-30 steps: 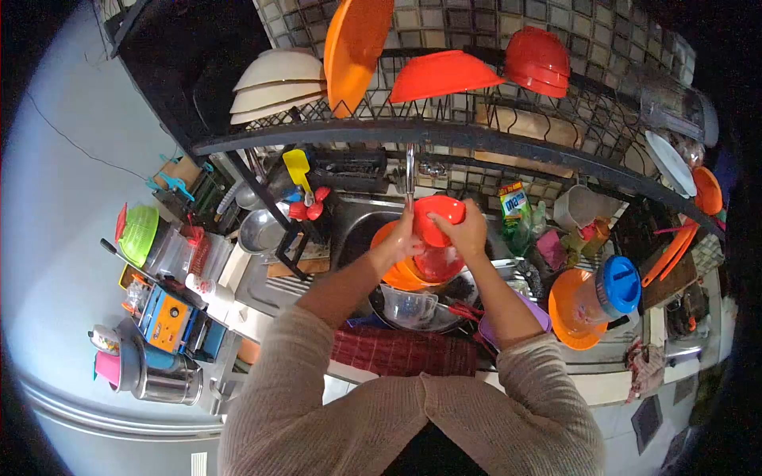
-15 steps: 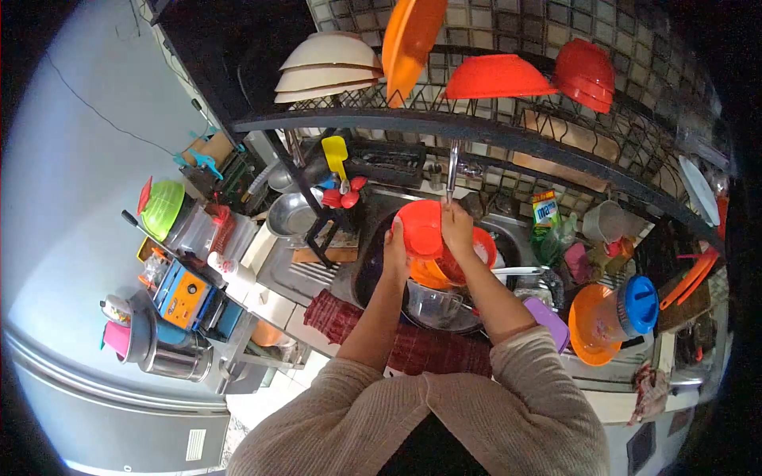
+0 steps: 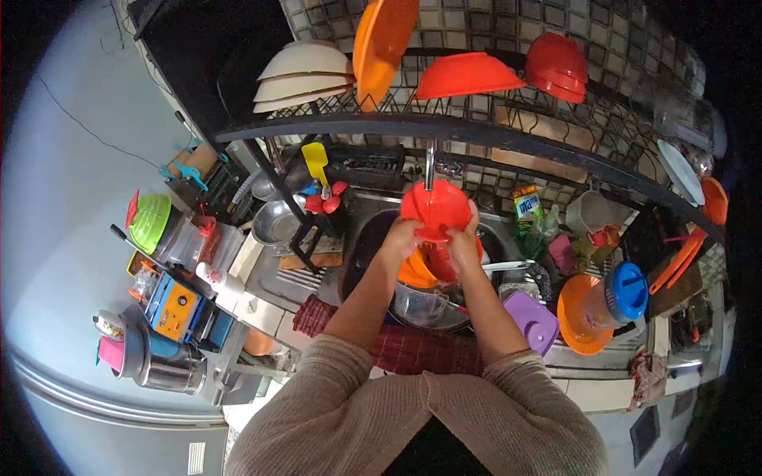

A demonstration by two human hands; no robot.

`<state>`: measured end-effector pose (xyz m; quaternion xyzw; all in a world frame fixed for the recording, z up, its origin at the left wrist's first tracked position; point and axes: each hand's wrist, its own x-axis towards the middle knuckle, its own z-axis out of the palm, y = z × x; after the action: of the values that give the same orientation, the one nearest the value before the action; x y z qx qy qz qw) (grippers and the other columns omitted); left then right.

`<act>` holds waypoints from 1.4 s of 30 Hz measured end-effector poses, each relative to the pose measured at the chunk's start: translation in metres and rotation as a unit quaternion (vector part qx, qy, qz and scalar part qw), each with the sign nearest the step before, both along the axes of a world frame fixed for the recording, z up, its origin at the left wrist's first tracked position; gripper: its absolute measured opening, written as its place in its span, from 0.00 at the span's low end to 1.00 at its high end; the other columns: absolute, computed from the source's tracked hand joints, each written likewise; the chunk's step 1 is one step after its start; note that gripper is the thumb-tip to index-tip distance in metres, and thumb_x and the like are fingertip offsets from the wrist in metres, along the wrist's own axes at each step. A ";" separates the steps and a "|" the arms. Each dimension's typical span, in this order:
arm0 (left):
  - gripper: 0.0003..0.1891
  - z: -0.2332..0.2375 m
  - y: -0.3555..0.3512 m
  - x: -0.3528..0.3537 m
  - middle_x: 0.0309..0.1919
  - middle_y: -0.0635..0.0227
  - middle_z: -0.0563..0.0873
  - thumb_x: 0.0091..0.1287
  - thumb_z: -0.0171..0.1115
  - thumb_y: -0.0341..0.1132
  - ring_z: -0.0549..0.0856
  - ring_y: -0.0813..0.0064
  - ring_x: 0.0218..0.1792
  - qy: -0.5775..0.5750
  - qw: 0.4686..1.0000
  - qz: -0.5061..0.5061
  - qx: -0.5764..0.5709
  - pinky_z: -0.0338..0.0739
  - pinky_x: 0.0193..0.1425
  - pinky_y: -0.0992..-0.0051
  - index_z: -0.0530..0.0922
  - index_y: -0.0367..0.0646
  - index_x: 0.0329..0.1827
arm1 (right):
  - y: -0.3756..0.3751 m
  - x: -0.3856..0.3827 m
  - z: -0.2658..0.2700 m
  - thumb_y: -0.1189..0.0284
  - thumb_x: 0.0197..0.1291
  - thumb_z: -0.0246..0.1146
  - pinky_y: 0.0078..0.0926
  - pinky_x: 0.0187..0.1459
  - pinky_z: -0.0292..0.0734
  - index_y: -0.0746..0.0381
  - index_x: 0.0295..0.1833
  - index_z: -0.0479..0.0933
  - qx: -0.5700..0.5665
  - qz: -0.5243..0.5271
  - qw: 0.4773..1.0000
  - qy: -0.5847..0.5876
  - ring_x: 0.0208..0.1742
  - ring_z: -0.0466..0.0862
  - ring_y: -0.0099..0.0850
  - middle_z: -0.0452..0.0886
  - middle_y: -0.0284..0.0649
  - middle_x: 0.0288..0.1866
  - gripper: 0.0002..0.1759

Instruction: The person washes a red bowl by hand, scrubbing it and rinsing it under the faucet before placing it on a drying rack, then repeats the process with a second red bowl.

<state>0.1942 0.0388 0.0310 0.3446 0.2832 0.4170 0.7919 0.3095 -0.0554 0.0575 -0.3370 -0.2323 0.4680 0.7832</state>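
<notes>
From where I watch, the largest thing is the black dish rack (image 3: pixel 476 129), which spans above the sink (image 3: pixel 356 266) and hides the upper part of the faucet (image 3: pixel 431 168). In front of the sink a dark red cloth (image 3: pixel 429 350) lies along the counter edge; to its right are an orange plate (image 3: pixel 573 319), a blue-lidded pitcher (image 3: pixel 623 295) and a purple lid (image 3: pixel 530 321). The red bowl (image 3: pixel 436 208) is over the sink, below the faucet, with water running onto it. Its broad round face tilts up toward me, whether inside or underside I cannot tell; being round, it shows no clear long axis. Orange bowls (image 3: pixel 414 272) and a clear jug (image 3: pixel 419 306) sit beneath. My left hand (image 3: pixel 405 239) grips the bowl's lower left edge, and my right hand (image 3: pixel 462 243) holds its lower right.
</notes>
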 end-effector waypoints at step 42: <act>0.26 -0.024 -0.020 0.019 0.57 0.62 0.79 0.71 0.48 0.55 0.79 0.62 0.56 -0.066 0.988 0.066 -0.125 0.73 0.61 0.56 0.73 0.43 0.58 | -0.014 0.034 -0.050 0.57 0.68 0.52 0.42 0.62 0.69 0.58 0.63 0.68 -0.045 0.162 0.961 0.222 0.62 0.74 0.37 0.74 0.39 0.63 0.23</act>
<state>0.2136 0.0184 0.0066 0.1952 0.3022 0.4515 0.8165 0.3430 -0.0692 0.0078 -0.2173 -0.0831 0.6614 0.7130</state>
